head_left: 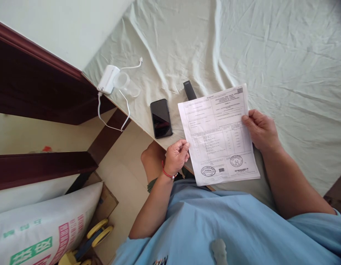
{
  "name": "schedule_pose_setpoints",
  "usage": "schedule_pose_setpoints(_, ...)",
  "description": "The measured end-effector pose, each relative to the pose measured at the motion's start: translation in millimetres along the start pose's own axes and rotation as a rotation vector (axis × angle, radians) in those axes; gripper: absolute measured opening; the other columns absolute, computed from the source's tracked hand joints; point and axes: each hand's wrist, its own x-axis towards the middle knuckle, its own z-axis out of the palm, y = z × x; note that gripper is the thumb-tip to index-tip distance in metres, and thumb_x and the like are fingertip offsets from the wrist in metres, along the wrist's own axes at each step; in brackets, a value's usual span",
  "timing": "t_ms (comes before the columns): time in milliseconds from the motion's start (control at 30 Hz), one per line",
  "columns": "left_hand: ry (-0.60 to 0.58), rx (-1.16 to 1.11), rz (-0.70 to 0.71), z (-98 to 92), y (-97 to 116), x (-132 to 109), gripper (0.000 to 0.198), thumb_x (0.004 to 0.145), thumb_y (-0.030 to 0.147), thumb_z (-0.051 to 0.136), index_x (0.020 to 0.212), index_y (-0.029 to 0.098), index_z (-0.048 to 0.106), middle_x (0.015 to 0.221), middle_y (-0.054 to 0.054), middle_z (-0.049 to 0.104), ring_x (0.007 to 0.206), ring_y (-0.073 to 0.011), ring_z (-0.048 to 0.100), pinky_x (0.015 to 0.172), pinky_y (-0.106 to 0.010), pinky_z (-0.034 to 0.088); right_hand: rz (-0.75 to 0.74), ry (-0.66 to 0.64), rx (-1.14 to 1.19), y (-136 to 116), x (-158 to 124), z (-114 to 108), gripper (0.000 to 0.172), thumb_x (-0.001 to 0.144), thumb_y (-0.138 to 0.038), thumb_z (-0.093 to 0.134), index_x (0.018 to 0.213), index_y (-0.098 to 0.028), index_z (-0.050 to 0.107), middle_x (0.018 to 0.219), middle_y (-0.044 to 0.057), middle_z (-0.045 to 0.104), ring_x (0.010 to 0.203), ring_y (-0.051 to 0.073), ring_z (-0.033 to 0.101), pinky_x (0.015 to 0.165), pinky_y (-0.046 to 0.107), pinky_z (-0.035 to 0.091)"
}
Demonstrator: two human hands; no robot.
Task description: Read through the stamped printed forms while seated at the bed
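A printed paper form [217, 129] with a table of text, two oval or round ink stamps and small codes is held up over the edge of the cloth-covered surface. My left hand [176, 157], with a red bracelet at the wrist, pinches its left edge. On the opposite side my right hand [261, 130] grips the right edge, thumb on top. More than one sheet seems to be in the stack. Just left of the paper lies a black smartphone [161, 118], screen up. Behind the paper's upper edge, a slim black object [189, 90] is partly covered.
Pale green wrinkled cloth [291, 66] covers the surface. At its left edge are a white charger [108, 79] with cables and a clear plastic cup [127, 84]. Dark red wooden furniture [43, 73] stands left. Below are a printed white sack [49, 221] and a yellow-and-blue wheeled item [100, 232].
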Motion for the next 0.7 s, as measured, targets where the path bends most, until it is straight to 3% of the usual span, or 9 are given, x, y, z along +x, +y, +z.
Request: schedule_pose_setpoints(700,0.028,0.006,-0.007,0.8,-1.3,1.0,0.051,0.087,0.067,0.074,0.089,0.016,0.07,0.056,0.006,0.052,0.04,-0.0057,0.045,0.04,-0.02,0.029,-0.006,-0.02,-0.008,5.7,-0.1,-1.8,0.036,0.095,-0.065,0.072,0.093,-0.029,0.071,0.078,0.0,0.069,0.067,0.019,0.061,0.055,0.033,0.05)
